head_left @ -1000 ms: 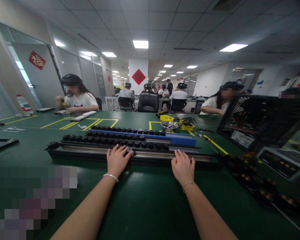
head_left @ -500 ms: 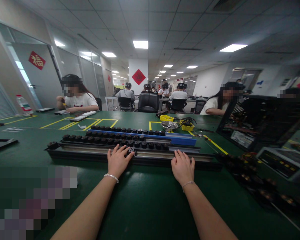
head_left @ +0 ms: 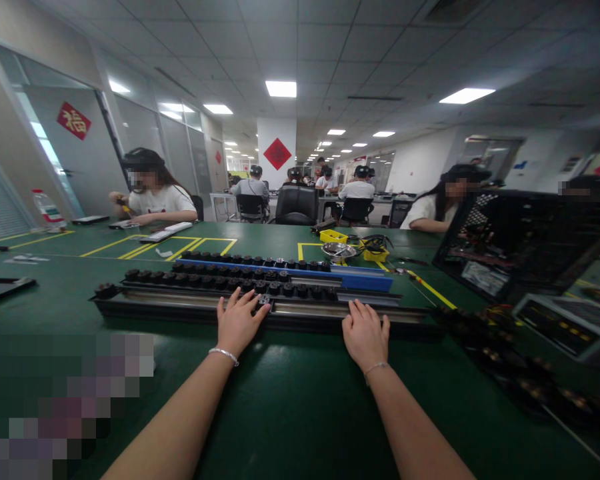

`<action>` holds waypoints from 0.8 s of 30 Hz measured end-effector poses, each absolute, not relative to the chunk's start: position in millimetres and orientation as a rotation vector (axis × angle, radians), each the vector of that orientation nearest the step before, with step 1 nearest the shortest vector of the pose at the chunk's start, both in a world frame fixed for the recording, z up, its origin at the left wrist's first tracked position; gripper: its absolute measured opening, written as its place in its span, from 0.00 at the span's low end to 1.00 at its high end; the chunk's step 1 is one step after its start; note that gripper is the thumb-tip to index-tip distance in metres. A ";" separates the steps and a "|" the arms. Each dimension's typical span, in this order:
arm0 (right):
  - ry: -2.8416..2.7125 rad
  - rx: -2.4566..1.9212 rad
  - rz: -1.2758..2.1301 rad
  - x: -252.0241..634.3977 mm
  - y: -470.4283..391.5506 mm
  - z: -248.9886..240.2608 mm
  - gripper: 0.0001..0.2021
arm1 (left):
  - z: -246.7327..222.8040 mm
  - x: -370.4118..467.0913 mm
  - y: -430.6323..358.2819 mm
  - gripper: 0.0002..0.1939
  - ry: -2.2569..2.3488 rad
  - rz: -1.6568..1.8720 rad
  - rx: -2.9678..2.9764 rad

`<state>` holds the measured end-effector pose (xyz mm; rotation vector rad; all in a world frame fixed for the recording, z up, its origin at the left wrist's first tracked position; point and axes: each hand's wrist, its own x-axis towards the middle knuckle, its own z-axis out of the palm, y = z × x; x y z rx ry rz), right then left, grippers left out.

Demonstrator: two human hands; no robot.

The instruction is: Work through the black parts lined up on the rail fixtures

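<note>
A long black rail (head_left: 310, 309) with a metal channel lies across the green table in front of me. My left hand (head_left: 237, 323) rests on its middle, fingers spread, with a small dark part (head_left: 264, 300) beside the fingertips. Further right, my right hand (head_left: 366, 333) lies on the near edge of the same rail, its fingers bent slightly and close together; nothing shows in it. Behind are rows of round black parts (head_left: 235, 272) on rails, and a blue rail (head_left: 367, 283) is the farthest. One black round part (head_left: 106, 289) sits at the rail's left end.
A metal bowl (head_left: 338, 251) and yellow trays (head_left: 333, 236) stand behind the rails. On the right are an open computer case (head_left: 485, 277), a power supply (head_left: 565, 327) and a dark string of round parts (head_left: 525, 373). People sit beyond the table.
My left hand has shifted very slightly to the right along the rail, together with the small part at its fingertips. My right hand has stayed in place.
</note>
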<state>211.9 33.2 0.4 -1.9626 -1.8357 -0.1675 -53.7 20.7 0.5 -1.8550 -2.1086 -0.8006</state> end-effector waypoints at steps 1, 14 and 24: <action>-1.838 -1.958 -0.165 211.9 33.1 0.5 0.25 | 0.1 -53.7 20.8 0.21 -2.102 -0.800 -1.858; -1.833 -1.942 -0.178 212.1 33.2 -0.9 0.25 | -1.5 -52.8 21.7 0.23 -2.080 -0.770 -1.886; -1.826 -1.943 -0.195 211.7 33.1 -1.5 0.24 | -0.1 -50.1 20.9 0.25 -2.033 -0.714 -1.943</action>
